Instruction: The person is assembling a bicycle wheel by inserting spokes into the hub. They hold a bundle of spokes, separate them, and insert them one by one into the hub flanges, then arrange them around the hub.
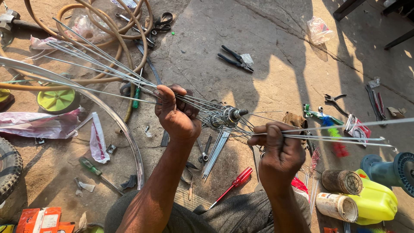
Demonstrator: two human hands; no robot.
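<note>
The left hand (176, 114) is clenched around a bundle of spokes (99, 60) fanning far left. The right hand (280, 151) is fisted on the spokes running right. Between the hands, held above the floor (276, 64), sits the hub (228, 115). A rim (108, 114) lies left, a red screwdriver (235, 181) near, pliers (235, 59) far, and a yellow jug (375, 200) right.
</note>
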